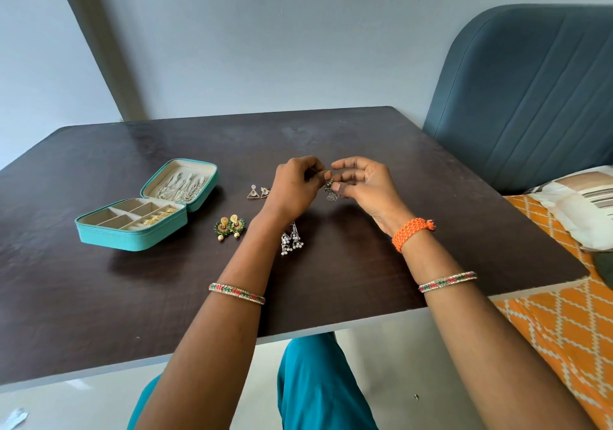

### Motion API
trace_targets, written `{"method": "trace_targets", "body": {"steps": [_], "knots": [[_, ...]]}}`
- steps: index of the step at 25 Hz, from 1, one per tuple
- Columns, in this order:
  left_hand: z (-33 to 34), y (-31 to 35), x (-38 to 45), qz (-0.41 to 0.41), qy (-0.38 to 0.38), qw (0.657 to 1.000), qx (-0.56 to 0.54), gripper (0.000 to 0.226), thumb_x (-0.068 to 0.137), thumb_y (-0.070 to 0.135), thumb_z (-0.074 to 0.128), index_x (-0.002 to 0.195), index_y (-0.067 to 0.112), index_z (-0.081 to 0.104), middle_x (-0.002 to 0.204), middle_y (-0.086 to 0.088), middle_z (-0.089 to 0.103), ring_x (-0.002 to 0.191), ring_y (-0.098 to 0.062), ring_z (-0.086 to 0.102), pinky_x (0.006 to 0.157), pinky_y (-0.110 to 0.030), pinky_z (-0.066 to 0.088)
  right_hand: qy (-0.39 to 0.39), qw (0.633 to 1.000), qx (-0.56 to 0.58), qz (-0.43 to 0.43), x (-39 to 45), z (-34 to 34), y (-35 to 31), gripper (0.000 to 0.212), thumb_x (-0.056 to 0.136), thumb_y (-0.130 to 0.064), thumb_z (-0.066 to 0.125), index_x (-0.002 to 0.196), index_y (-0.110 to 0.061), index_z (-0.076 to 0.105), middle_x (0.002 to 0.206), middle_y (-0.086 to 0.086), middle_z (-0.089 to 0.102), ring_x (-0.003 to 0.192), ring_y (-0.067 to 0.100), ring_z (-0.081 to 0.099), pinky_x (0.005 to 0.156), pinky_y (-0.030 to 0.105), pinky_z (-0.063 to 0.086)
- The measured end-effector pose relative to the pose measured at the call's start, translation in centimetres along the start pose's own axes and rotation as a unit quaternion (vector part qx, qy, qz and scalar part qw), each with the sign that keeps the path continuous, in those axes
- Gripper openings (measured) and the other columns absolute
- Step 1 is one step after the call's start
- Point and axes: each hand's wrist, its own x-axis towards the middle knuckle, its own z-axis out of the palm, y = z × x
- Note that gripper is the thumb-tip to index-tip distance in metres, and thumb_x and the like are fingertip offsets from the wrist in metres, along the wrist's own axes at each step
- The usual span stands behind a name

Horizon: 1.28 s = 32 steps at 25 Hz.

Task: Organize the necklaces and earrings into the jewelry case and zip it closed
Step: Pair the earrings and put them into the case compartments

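Teal jewelry case (132, 230) lies open on the bench (431, 230), left of centre: lid holds silver chain necklaces (182, 185), tray has gold pieces (159, 215) in the right compartments. Left hand (295, 187) and right hand (361, 185) both pinch 1 dark silver earring (330, 190) above mid-bench. Loose on the bench: triangle pair (258, 192), green-gold pair (229, 225), pearl-drop pair (292, 238). Bare bench surface toward the far edge and the right edge.
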Motion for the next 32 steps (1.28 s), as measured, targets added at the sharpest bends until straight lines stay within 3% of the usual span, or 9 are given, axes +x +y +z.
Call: {"method": "trace_targets", "body": {"steps": [3, 6, 9, 11, 14, 19, 23, 27, 32], "knots": [[0.1, 0.1, -0.1, -0.029, -0.003, 0.999, -0.019, 0.018, 0.087, 0.021, 0.067, 0.081, 0.004, 0.069, 0.064, -0.005, 0.062, 0.052, -0.012, 0.047, 0.053, -0.02, 0.04, 0.005, 1.0, -0.015, 0.003, -0.1, 0.1, 0.0, 0.03, 0.079, 0.011, 0.065, 0.101, -0.009, 0.063, 0.082, 0.007, 0.068, 0.068, 0.007, 0.062, 0.061, 0.017, 0.052], [-0.3, 0.0, -0.1, -0.06, -0.025, 0.996, -0.054, 0.015, 0.085, 0.019, 0.07, 0.08, 0.005, 0.068, 0.063, -0.006, 0.064, 0.048, -0.012, 0.054, 0.054, -0.029, 0.052, 0.011, 1.0, -0.008, 0.004, -0.1, 0.1, 0.0, 0.025, 0.08, 0.007, 0.067, 0.1, -0.008, 0.063, 0.081, 0.007, 0.068, 0.069, 0.01, 0.062, 0.057, 0.017, 0.05], [-0.7, -0.2, 0.1, -0.08, -0.036, 0.994, -0.058, 0.01, 0.082, 0.019, 0.073, 0.076, 0.012, 0.068, 0.063, -0.006, 0.067, 0.051, -0.01, 0.061, 0.057, -0.027, 0.055, 0.02, 1.0, -0.011, 0.002, -0.2, 0.4, 0.1, 0.024, 0.08, 0.004, 0.069, 0.101, -0.005, 0.061, 0.075, 0.003, 0.066, 0.065, 0.009, 0.061, 0.055, 0.018, 0.051], [-1.0, -0.1, 0.1, -0.083, -0.012, 0.996, -0.029, 0.013, 0.08, 0.025, 0.075, 0.075, 0.015, 0.069, 0.058, 0.002, 0.061, 0.048, -0.001, 0.052, 0.049, -0.009, 0.042, 0.024, 0.999, -0.029, 0.001, -0.2, 0.4, 0.1, 0.024, 0.081, 0.004, 0.068, 0.101, -0.006, 0.061, 0.075, 0.002, 0.064, 0.066, 0.01, 0.061, 0.055, 0.02, 0.052], [-1.0, 0.0, -0.1, -0.094, -0.002, 0.995, 0.026, 0.016, 0.081, 0.027, 0.074, 0.078, 0.012, 0.07, 0.057, 0.004, 0.056, 0.052, -0.003, 0.046, 0.043, -0.009, 0.031, 0.036, 0.996, -0.079, 0.003, -0.1, 0.3, 0.2, 0.022, 0.08, 0.001, 0.068, 0.095, -0.013, 0.061, 0.074, 0.0, 0.064, 0.069, 0.013, 0.062, 0.049, 0.021, 0.048], [-0.8, -0.3, -0.2, -0.125, -0.025, 0.99, 0.058, 0.017, 0.077, 0.023, 0.076, 0.084, 0.009, 0.071, 0.076, -0.006, 0.067, 0.075, -0.016, 0.06, 0.064, -0.022, 0.038, 0.03, 0.986, -0.162, -0.009, 0.2, 0.3, 0.8, 0.027, 0.077, 0.0, 0.07, 0.085, -0.023, 0.059, 0.073, -0.005, 0.066, 0.066, 0.01, 0.063, 0.059, 0.023, 0.046], [-0.6, -0.5, -0.2, -0.132, -0.038, 0.988, 0.064, 0.017, 0.074, 0.025, 0.079, 0.078, 0.01, 0.069, 0.071, -0.004, 0.065, 0.076, -0.019, 0.063, 0.065, -0.028, 0.044, 0.023, 0.98, -0.199, -0.024, 0.2, 0.4, 0.8, 0.022, 0.079, -0.002, 0.07, 0.09, -0.019, 0.061, 0.073, -0.007, 0.065, 0.063, 0.003, 0.058, 0.061, 0.016, 0.045], [-0.2, -0.7, -0.1, -0.137, -0.028, 0.988, 0.067, 0.02, 0.073, 0.027, 0.08, 0.074, 0.012, 0.068, 0.068, -0.003, 0.061, 0.081, -0.025, 0.064, 0.068, -0.031, 0.047, 0.025, 0.973, -0.227, -0.035, 0.0, 0.6, 0.6, 0.019, 0.08, -0.002, 0.07, 0.093, -0.015, 0.065, 0.078, -0.003, 0.066, 0.067, 0.005, 0.058, 0.063, 0.01, 0.045], [-0.1, -0.8, -0.3, -0.141, -0.013, 0.988, 0.065, 0.022, 0.076, 0.029, 0.077, 0.084, 0.009, 0.072, 0.083, -0.009, 0.069, 0.092, -0.029, 0.065, 0.085, -0.043, 0.051, 0.027, 0.972, -0.231, -0.041, 0.0, 0.5, 0.8, 0.016, 0.08, -0.003, 0.069, 0.092, -0.013, 0.067, 0.082, 0.0, 0.067, 0.069, 0.006, 0.059, 0.063, 0.006, 0.046]]}}
